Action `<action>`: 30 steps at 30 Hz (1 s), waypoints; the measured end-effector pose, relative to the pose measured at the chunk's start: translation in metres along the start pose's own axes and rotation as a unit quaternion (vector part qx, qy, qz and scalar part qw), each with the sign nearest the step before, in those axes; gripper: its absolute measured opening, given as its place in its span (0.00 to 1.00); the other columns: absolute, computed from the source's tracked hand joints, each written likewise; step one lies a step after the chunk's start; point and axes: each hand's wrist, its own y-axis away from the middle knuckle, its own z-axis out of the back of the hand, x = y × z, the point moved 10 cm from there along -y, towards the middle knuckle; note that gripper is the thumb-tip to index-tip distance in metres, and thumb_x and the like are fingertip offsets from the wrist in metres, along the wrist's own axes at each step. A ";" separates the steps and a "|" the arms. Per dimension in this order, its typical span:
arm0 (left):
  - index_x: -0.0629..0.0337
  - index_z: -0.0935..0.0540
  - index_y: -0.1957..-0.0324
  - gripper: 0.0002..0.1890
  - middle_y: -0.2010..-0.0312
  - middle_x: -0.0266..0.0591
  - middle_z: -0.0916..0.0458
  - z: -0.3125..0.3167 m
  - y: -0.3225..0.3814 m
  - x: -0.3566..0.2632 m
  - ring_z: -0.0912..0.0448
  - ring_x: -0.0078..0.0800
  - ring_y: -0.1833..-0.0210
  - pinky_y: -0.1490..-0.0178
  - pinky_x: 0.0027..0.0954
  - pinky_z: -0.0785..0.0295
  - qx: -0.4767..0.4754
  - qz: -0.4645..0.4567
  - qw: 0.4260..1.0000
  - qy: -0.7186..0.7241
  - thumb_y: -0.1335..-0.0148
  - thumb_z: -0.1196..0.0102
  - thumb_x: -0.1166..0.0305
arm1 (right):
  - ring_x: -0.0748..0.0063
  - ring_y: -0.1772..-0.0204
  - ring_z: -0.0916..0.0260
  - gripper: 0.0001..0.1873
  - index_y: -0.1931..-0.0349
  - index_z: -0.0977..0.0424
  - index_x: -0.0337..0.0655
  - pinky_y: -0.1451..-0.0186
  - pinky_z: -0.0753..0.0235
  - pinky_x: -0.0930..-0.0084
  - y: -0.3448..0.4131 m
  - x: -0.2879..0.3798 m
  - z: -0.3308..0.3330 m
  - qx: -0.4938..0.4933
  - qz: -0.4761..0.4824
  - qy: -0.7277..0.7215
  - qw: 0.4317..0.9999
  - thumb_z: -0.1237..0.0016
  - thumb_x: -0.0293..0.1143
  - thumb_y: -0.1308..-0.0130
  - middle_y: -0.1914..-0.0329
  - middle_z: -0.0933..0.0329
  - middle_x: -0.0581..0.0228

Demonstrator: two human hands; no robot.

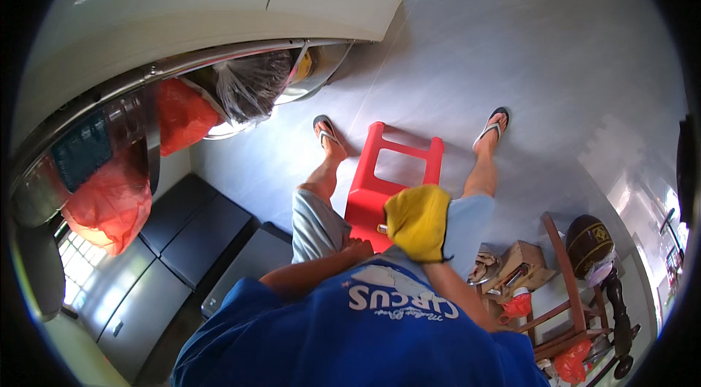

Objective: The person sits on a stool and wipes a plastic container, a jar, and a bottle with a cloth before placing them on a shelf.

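My left hand (356, 249) is blurred and low in front of my body, beside the near end of a red plastic stool (364, 198); its fingers look bent, but their grip is unclear. A yellow fabric item (419, 220), possibly a cap, with dark edging and a small metal buckle, covers my right hand, whose forearm comes out below it. The yellow fabric overlaps the stool and my right thigh. The stool stands between my legs, its open-framed side pointing away from me. Whether the right fingers are closed on the fabric is hidden.
At left, red plastic bags (183, 116) and a clear bag with dark contents (254, 83) sit on a metal rack under a pale surface. Dark cabinets (202, 239) stand below. To the right are a wooden chair frame (572, 283), a cardboard box (520, 261) and a dark brown jar (589, 244).
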 end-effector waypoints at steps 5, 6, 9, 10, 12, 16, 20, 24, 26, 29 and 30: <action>0.62 0.17 0.50 0.22 0.49 0.64 0.17 0.022 0.036 0.003 0.18 0.59 0.44 0.42 0.55 0.23 -0.108 -0.093 0.972 0.187 0.29 0.52 0.53 | 0.53 0.35 0.30 0.25 0.39 0.27 0.49 0.30 0.33 0.60 0.023 0.041 0.005 -0.111 0.057 0.026 0.992 0.47 0.47 0.34 0.40 0.25 0.58; 0.61 0.16 0.51 0.20 0.51 0.63 0.17 0.037 0.045 -0.003 0.17 0.59 0.47 0.43 0.55 0.23 -0.118 -0.122 0.966 0.196 0.31 0.51 0.56 | 0.54 0.34 0.31 0.26 0.38 0.28 0.49 0.30 0.34 0.60 0.019 0.031 0.004 -0.124 0.054 -0.031 0.990 0.47 0.47 0.34 0.39 0.25 0.58; 0.62 0.13 0.57 0.17 0.56 0.60 0.14 0.083 0.048 0.008 0.15 0.54 0.49 0.44 0.50 0.22 -0.181 -0.069 0.941 0.277 0.32 0.50 0.60 | 0.56 0.32 0.32 0.29 0.34 0.32 0.47 0.27 0.36 0.61 0.017 -0.010 -0.023 -0.154 0.035 -0.213 0.964 0.46 0.47 0.32 0.36 0.26 0.58; 0.62 0.13 0.56 0.17 0.59 0.57 0.13 0.101 0.043 0.009 0.14 0.52 0.53 0.47 0.47 0.21 -0.239 -0.093 0.917 0.306 0.32 0.47 0.59 | 0.56 0.31 0.32 0.30 0.33 0.33 0.46 0.26 0.36 0.62 0.016 -0.020 -0.027 -0.164 0.028 -0.271 0.948 0.46 0.47 0.32 0.35 0.27 0.58; 0.63 0.14 0.55 0.18 0.62 0.54 0.12 0.129 0.028 0.002 0.13 0.48 0.57 0.49 0.43 0.20 -0.294 -0.135 0.889 0.325 0.32 0.44 0.57 | 0.58 0.28 0.34 0.32 0.29 0.37 0.44 0.24 0.38 0.63 0.002 -0.038 -0.017 -0.179 0.040 -0.190 0.965 0.47 0.45 0.30 0.32 0.29 0.57; 0.66 0.14 0.54 0.19 0.60 0.54 0.12 0.153 0.009 -0.023 0.13 0.44 0.55 0.49 0.42 0.20 -0.276 -0.188 0.884 0.327 0.32 0.43 0.57 | 0.62 0.21 0.43 0.35 0.23 0.47 0.43 0.20 0.42 0.66 -0.025 -0.073 0.004 -0.183 0.074 -0.058 0.979 0.51 0.44 0.25 0.23 0.39 0.59; 0.68 0.15 0.52 0.22 0.59 0.56 0.12 0.175 0.006 -0.025 0.13 0.46 0.55 0.47 0.42 0.20 -0.293 -0.233 0.853 0.365 0.31 0.44 0.56 | 0.60 0.24 0.40 0.31 0.26 0.41 0.44 0.24 0.38 0.66 -0.047 -0.114 -0.015 -0.226 0.117 -0.093 0.963 0.52 0.44 0.25 0.25 0.36 0.58; 0.71 0.17 0.55 0.14 0.62 0.60 0.13 0.180 0.032 -0.009 0.13 0.48 0.56 0.50 0.41 0.19 -0.432 -0.274 0.768 0.385 0.33 0.42 0.67 | 0.53 0.48 0.26 0.13 0.54 0.23 0.49 0.44 0.29 0.59 -0.031 0.023 0.026 -0.255 0.206 0.292 0.898 0.46 0.40 0.37 0.54 0.20 0.61; 0.70 0.18 0.55 0.11 0.61 0.57 0.14 0.176 0.057 0.007 0.14 0.47 0.56 0.50 0.40 0.20 -0.527 -0.273 0.728 0.343 0.33 0.42 0.70 | 0.53 0.55 0.24 0.09 0.64 0.21 0.50 0.49 0.28 0.58 -0.022 0.023 0.019 -0.302 0.230 0.302 0.875 0.43 0.41 0.41 0.62 0.19 0.63; 0.64 0.17 0.54 0.14 0.58 0.53 0.20 0.147 0.127 0.028 0.23 0.50 0.52 0.47 0.48 0.28 -0.696 -0.278 0.650 0.127 0.41 0.35 0.69 | 0.52 0.58 0.23 0.07 0.64 0.19 0.51 0.53 0.26 0.57 -0.008 0.060 0.013 -0.258 0.219 0.360 0.869 0.43 0.39 0.42 0.65 0.18 0.63; 0.62 0.16 0.54 0.15 0.56 0.51 0.21 0.135 0.134 0.040 0.26 0.49 0.50 0.46 0.49 0.32 -0.700 -0.237 0.665 0.106 0.42 0.35 0.66 | 0.52 0.59 0.22 0.07 0.64 0.19 0.51 0.53 0.26 0.57 0.000 0.067 0.011 -0.265 0.220 0.368 0.864 0.43 0.38 0.42 0.65 0.18 0.63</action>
